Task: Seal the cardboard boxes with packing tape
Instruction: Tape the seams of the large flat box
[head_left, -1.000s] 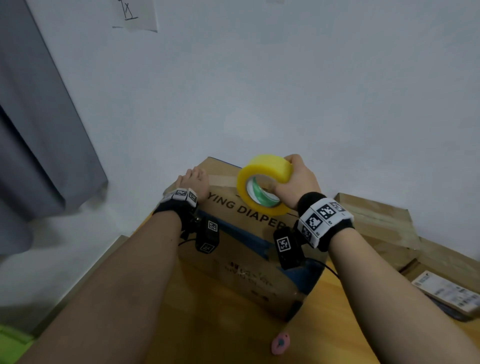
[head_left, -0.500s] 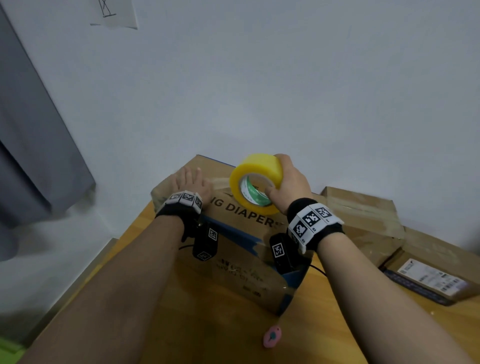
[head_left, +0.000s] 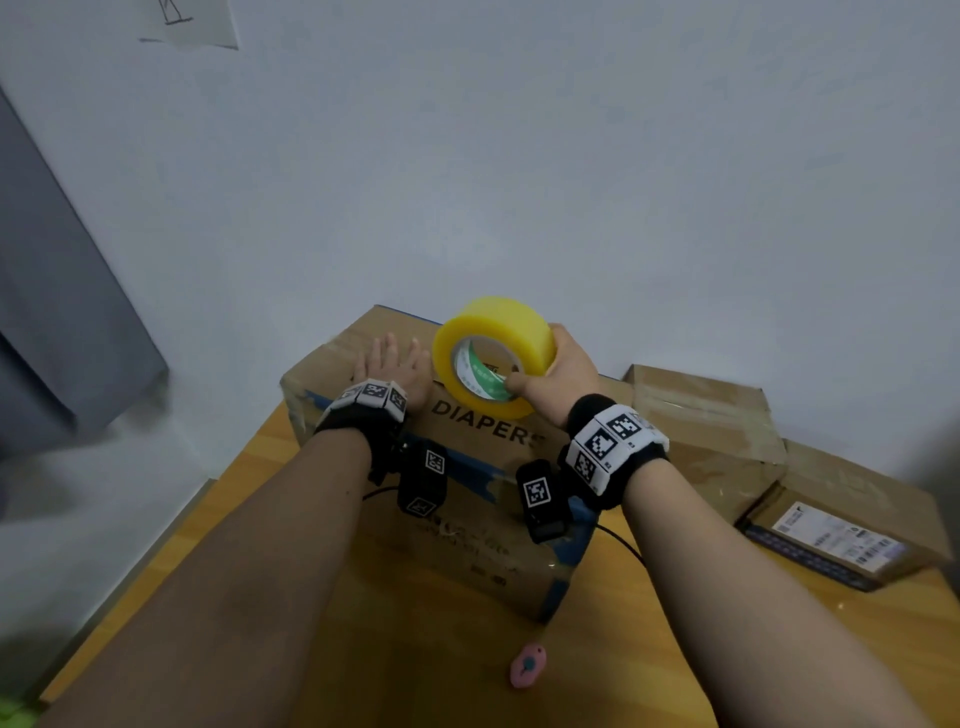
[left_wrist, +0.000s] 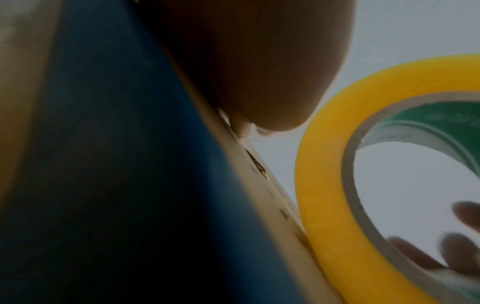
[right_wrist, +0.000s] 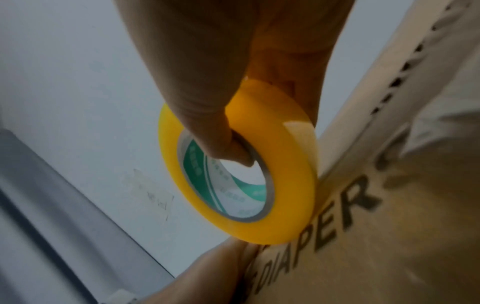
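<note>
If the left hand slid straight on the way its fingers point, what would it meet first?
Only more of the diaper box top under the left hand, then the box's far edge and, beyond it, probably the wall; depth there is unclear.

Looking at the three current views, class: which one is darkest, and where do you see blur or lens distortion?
Left wrist view: darkest, the diaper box a murky blur beside the yellow tape roll. Right wrist view: brighter, but box lettering smeared. Head view: evenly lit, sharpest centrally, edges softened and stretched by the wide lens.
</note>
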